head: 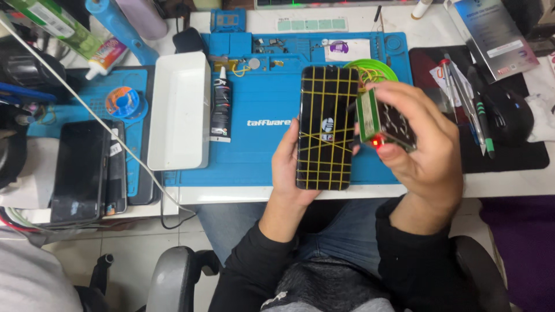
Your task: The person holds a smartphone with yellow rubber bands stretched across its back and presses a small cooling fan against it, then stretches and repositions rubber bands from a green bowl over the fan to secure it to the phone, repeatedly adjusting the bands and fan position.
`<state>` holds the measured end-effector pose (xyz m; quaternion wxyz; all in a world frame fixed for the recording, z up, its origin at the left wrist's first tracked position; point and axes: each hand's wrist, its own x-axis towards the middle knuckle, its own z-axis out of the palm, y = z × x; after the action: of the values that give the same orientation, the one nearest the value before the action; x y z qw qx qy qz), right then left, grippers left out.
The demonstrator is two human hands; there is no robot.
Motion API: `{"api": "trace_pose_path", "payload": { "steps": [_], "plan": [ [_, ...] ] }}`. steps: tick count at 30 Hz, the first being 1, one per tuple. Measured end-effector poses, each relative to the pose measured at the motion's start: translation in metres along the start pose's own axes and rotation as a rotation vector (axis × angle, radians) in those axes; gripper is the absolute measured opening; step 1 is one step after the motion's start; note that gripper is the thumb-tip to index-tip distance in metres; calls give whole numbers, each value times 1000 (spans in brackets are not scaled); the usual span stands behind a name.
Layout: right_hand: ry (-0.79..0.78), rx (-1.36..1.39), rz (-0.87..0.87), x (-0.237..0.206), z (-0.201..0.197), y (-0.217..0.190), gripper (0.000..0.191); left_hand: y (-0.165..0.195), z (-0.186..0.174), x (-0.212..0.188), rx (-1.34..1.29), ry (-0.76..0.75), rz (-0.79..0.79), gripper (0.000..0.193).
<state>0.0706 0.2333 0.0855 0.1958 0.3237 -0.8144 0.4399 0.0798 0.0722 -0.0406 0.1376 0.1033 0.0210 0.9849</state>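
Observation:
My left hand (287, 167) holds a black smartphone (327, 127) upright over the blue work mat (260, 110). Several yellow rubber bands are strapped across the phone's screen in a grid. My right hand (425, 153) grips a small green circuit board device (381, 121) against the phone's right edge. A red light glows on the device near my thumb. Behind the phone lies a green round dish (370, 69) with more yellow rubber bands.
A white rectangular tray (179, 110) and a black glue tube (221, 110) lie left on the mat. Dark phones (87, 170) are stacked at far left. Tweezers and pens (468, 104) lie on a black pad beside a black mouse (509, 112).

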Motion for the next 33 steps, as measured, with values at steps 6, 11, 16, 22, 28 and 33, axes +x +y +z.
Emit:
{"api": "trace_pose_path", "payload": {
  "steps": [6, 11, 16, 22, 28, 33],
  "plan": [
    [-47, -94, -92, -7, -4, 15, 69, 2, 0, 1, 5, 67, -14, 57],
    [-141, -45, -138, -11, -1, 13, 58, 0, -11, -2, -81, 74, -3, 46],
    [-235, 51, -175, -11, 9, 8, 62, -3, -16, -4, -56, 139, -38, 47],
    [-271, 77, -264, -11, 18, 7, 61, -5, -18, -9, -5, 45, -106, 49],
    [-102, -20, -160, -10, 10, 4, 65, -10, -16, -7, 145, 191, -95, 45],
    [74, -167, -57, -10, 0, 4, 71, -6, -1, -7, 303, 127, -208, 61]
  ]
}}
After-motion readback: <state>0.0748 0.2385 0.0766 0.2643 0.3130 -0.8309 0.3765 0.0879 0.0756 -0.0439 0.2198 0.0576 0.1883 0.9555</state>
